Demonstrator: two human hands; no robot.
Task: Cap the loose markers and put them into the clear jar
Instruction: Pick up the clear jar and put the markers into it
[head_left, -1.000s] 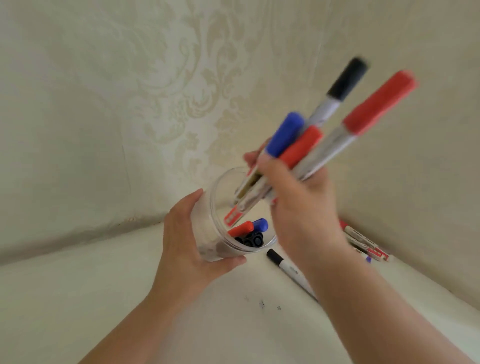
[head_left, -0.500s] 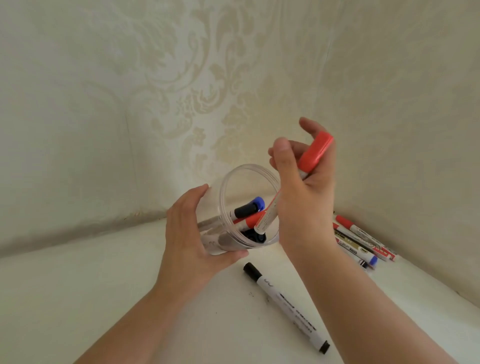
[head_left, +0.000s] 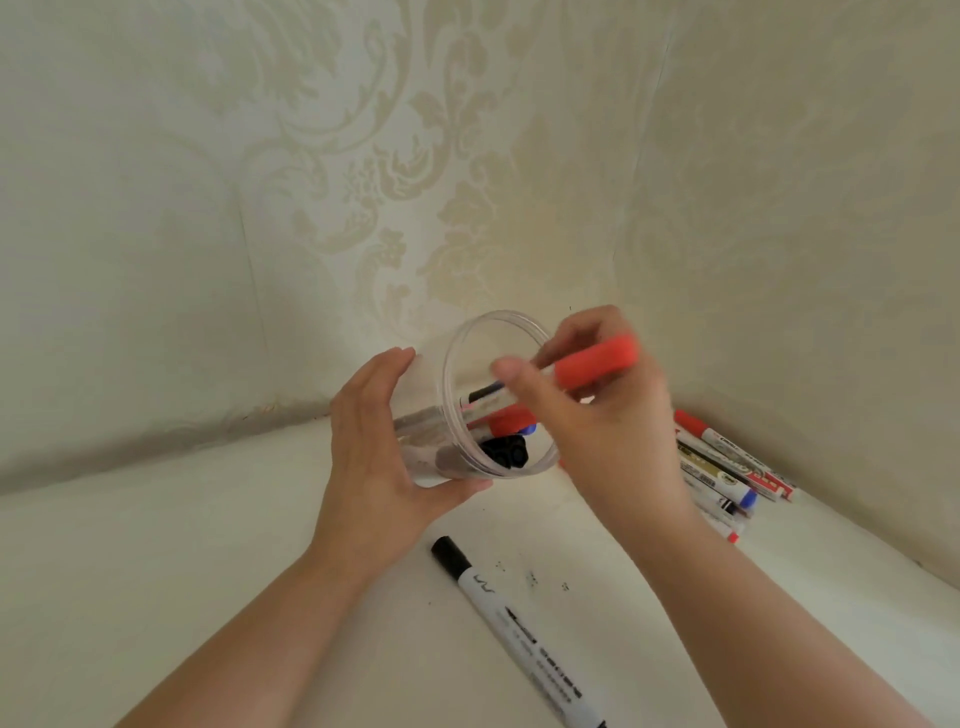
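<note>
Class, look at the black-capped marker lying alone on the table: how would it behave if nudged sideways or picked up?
The black-capped marker looks like a round, straight barrel lying flat on the smooth table, so it would probably roll if nudged sideways. It appears rigid plastic, so likely stiff, not floppy. Being slim, it is probably light and easy to pinch.

Red-capped marker (head_left: 592, 362) now flatter, lower.

A home, by the look — cream damask wallpaper (head_left: 363, 171) meeting in a corner above a white tabletop (head_left: 156, 571).
</note>
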